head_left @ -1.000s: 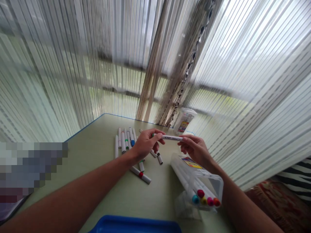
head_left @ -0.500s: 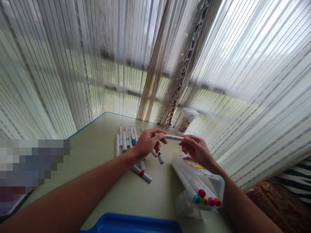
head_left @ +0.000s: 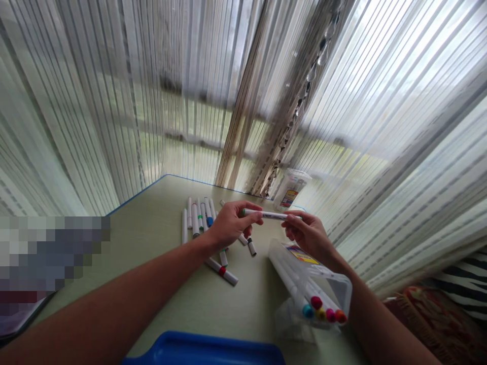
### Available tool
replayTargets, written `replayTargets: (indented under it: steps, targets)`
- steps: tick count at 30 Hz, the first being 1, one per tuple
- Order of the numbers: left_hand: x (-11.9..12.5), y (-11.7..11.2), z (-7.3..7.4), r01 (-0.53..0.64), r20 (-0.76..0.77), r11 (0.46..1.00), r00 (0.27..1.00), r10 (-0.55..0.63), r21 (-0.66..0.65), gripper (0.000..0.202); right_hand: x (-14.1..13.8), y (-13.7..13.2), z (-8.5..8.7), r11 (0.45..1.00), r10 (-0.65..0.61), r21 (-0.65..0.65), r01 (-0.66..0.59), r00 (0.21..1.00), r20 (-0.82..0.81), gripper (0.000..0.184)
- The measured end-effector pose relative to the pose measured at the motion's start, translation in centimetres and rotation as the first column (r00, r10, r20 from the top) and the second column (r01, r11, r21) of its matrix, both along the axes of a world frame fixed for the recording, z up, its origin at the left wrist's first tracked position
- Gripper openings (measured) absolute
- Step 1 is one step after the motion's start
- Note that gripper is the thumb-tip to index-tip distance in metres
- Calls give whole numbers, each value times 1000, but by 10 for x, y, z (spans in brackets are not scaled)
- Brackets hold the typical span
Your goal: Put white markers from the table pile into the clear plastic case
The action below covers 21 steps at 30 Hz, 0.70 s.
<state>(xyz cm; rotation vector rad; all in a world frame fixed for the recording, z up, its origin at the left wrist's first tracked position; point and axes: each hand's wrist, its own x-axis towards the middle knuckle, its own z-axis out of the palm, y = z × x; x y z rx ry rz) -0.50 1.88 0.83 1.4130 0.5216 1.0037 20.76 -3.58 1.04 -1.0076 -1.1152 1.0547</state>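
Table [head_left: 148,223]: pale green with a blue edge, it reached back to a string curtain [head_left: 178,76].
Blue tray [head_left: 220,348]: it sat at the near side of the table, cut off by the bottom of the view.
Loose markers [head_left: 195,218]: white barrels lay in a scattered group, some partly hidden by the left hand, with green, blue and dark bands among them.
Red-banded marker [head_left: 228,276]: it lay slanted at the near side of that group.
Left hand [head_left: 233,221]: thumb and forefinger pinched one end of the held marker, nearly together around its thin barrel; the other fingers curled beneath.
Held marker [head_left: 273,216]: white, green at both ends, with dark print, it was nearly level above the table, spanning the two hands.
Far container [head_left: 292,189]: clear, with a label, it stood at the back.
Right hand [head_left: 306,226]: thumb and fingertips pinched the marker's other end; the remaining fingers were bent inward.
Clear case [head_left: 349,291]: tilted, mouth toward the viewer, it held markers with blue, red, yellow, pink and orange ends.
Striped fabric [head_left: 462,279]: black and white, it lay at far right.
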Motion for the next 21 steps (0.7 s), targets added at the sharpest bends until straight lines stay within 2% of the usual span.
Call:
replayTargets:
  steps: [10, 21]
  targets:
    - [-1, -2, 3, 29, 33, 999, 999, -29, -13, 35, 2, 0, 2, 1000, 24, 4, -24, 998, -54, 23]
    - [1, 1, 3, 85, 85, 988, 994, -74, -130, 27, 3, 2, 2, 999, 39, -20, -42, 991, -129, 23]
